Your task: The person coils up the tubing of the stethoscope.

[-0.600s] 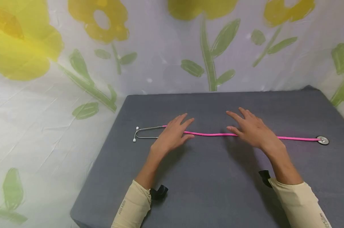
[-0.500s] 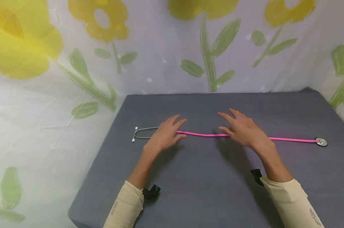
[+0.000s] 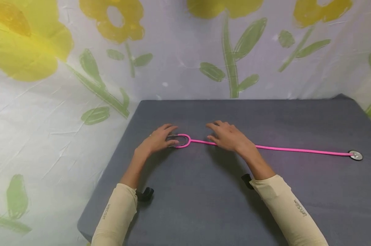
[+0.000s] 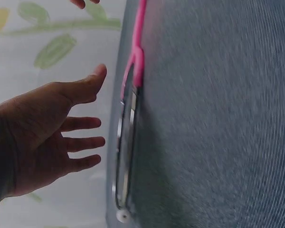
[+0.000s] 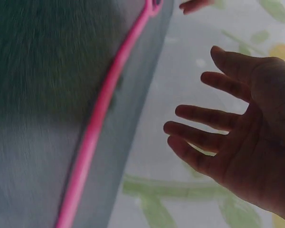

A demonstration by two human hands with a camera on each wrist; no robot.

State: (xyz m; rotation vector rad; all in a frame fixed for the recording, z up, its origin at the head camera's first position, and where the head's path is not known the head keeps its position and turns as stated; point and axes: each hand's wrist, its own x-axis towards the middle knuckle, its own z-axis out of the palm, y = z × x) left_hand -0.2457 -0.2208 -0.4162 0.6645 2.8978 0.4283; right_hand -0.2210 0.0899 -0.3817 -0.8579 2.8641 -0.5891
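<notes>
crosswise beneath both hands (image 3: 157, 139) (image 3: 230, 137), a pink stethoscope (image 3: 284, 149) on grey fabric (image 3: 197, 205)

- Head view: looks forward and down from the near side, widest and farthest off, taking in left hand (image 3: 156, 140), right hand (image 3: 230, 136), stethoscope (image 3: 290, 149), table (image 3: 204, 191) and flowered backdrop (image 3: 179, 68).
- Left wrist view: close, facing the left hand's palm side, scene turned sideways.
- Right wrist view: likewise close on the right hand's palm side, sideways.
- All three views share the tubing's fork (image 3: 190, 140).
</notes>
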